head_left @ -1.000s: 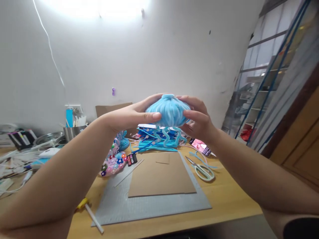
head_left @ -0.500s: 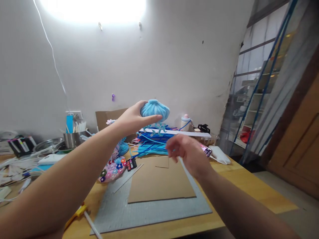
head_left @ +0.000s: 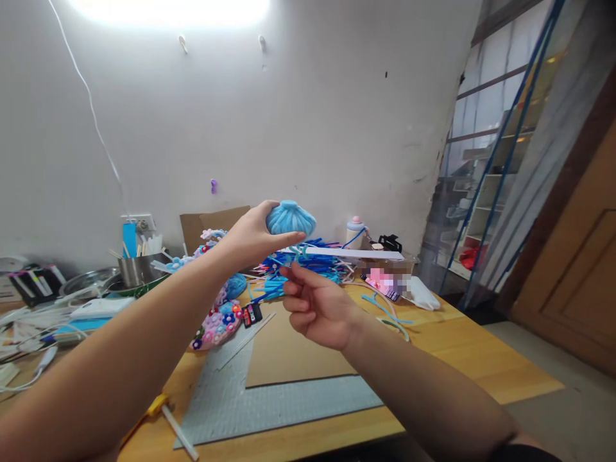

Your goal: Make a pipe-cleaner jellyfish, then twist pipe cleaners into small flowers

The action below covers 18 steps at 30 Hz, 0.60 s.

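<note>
My left hand (head_left: pixel 262 234) holds a light-blue, ribbed, fuzzy jellyfish-shaped craft piece (head_left: pixel 291 219) above the table, thumb in front and the other fingers mostly hidden behind it. Thin curly blue strands (head_left: pixel 299 251) dangle from its underside. Just below, my right hand (head_left: pixel 320 305) is raised palm-in, with thumb and forefinger pinched at the lower end of one strand and the other fingers curled. Beneath the hands lies a brown cardboard sheet (head_left: pixel 283 353) on a grey mat (head_left: pixel 231 414).
Blue pipe cleaners (head_left: pixel 274 287) are piled behind, under a white strip (head_left: pixel 366 254). A flower-covered craft (head_left: pixel 219 324) sits left of the mat. A yellow glue gun (head_left: pixel 156 404) lies at the front left. A bottle (head_left: pixel 355 234) stands at the back.
My right hand has moved left and up to the strands, its fingers closing into a pinch. The blue craft piece has shifted slightly left and down in view.
</note>
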{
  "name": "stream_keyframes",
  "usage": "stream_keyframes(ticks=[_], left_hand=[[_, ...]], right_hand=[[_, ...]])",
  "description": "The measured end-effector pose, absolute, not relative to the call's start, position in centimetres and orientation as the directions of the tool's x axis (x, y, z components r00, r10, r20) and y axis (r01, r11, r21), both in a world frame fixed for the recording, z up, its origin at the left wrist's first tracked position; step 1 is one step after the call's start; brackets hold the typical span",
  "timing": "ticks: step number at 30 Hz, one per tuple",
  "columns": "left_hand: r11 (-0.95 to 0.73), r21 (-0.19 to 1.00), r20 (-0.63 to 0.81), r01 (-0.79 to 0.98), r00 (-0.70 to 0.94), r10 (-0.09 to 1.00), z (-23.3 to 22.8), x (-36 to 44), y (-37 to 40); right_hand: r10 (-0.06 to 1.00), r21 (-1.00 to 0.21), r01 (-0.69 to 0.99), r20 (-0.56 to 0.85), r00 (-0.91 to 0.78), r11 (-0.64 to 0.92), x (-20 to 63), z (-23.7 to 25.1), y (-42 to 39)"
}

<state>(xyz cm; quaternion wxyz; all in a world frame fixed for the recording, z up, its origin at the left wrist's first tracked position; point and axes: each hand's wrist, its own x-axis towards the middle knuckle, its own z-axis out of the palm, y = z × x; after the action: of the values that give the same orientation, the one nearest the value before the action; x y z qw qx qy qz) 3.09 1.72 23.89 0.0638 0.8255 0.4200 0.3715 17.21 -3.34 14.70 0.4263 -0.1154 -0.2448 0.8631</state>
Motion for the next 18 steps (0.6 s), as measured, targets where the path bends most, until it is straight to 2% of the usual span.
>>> stream_keyframes(ticks=[5,11,15,18], left_hand=[[-0.624,0.418,0.544,0.66,0.369,0.754,23.6,2.5,1.9],[-0.603,0.45,0.519,0.659,0.357,0.777,23.7,2.3,1.9],[-0.621,0.379,0.544,0.687,0.377,0.749,23.4,2.7,1.7],[-0.644,0.264,0.604,0.718,0.397,0.691,22.9,3.1,1.3]], right_hand=[[0.796,-0.547,-0.673,0.018,-0.605,-0.499,18.5,14.3,-3.2],[0.88,-0.615,-0.667,-0.099,-0.465,-0.421,18.8,14.7,-3.3],[0.929,-0.623,-0.7,-0.133,-0.345,-0.35,18.1,15.0,-3.0],[0.925,-0.627,-0.69,-0.15,-0.349,-0.362,17.7,15.1,-2.7]])
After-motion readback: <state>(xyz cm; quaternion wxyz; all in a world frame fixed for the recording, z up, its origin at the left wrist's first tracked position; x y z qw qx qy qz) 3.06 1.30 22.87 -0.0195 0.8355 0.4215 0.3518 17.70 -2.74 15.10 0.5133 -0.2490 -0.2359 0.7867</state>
